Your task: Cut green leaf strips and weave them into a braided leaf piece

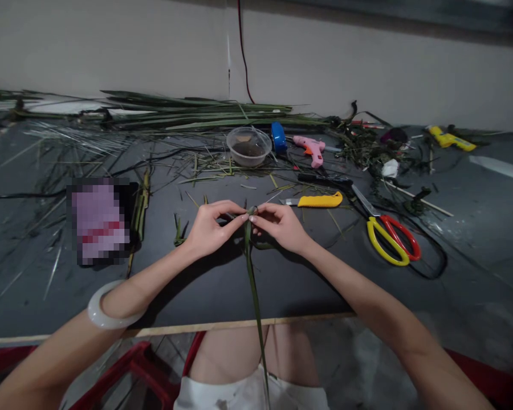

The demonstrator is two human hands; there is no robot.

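Observation:
A long green leaf strip point(253, 279) is pinched between my two hands over the middle of the table; its tail hangs past the front edge into my lap. My left hand point(216, 226) closes thumb and fingers on the strip's upper end. From the other side my right hand point(282, 226) pinches the same small folded part, the fingertips of both hands almost touching. The exact shape of that folded part is mostly hidden by the fingers. Just beyond my right hand lies a yellow utility knife point(320, 200) with its blade out.
Scissors point(388, 242) with red and yellow handles lie at right. Behind are a plastic bowl point(248, 149), blue tape roll point(278, 137), pink glue gun point(311, 149) and long leaves point(196, 114). A blurred-out purple item point(98, 219) lies left. The table's front edge point(175, 329) runs below my forearms.

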